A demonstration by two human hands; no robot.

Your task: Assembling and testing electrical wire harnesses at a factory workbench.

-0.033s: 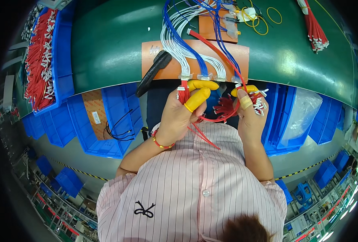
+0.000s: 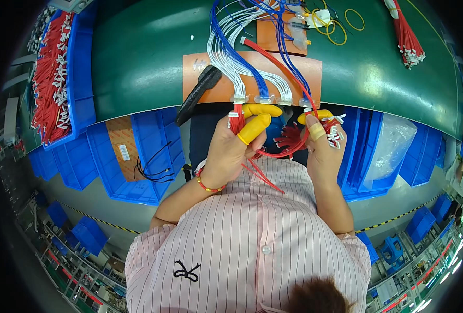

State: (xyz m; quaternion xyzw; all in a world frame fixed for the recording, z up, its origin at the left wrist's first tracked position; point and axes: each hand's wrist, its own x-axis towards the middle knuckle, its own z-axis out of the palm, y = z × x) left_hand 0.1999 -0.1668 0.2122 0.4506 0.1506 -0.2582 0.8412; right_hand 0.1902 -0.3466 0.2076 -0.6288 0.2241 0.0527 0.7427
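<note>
My left hand (image 2: 235,143), with yellow finger cots (image 2: 255,129), is closed around red wires (image 2: 236,119) just below the board's left end. My right hand (image 2: 325,148) is closed on a bundle of red wires with white connectors (image 2: 335,134) fanning out past the fingers. Its thumb wears a tan bandage, and another yellow cot shows behind it. White wires and blue wires (image 2: 253,72) run over the orange board (image 2: 200,86) to clear sockets (image 2: 264,99) along its near edge. One red wire strip (image 2: 273,59) lies across the board from beside my right hand. Finger contact points are partly hidden.
A black-handled tool (image 2: 197,94) overhangs the green table's (image 2: 143,57) edge. On the left stands a blue bin (image 2: 82,68) full of red wires. Yellow rings (image 2: 337,33) and another red wire bundle (image 2: 410,47) lie at the far right. Blue drawers (image 2: 114,180) hang below the table.
</note>
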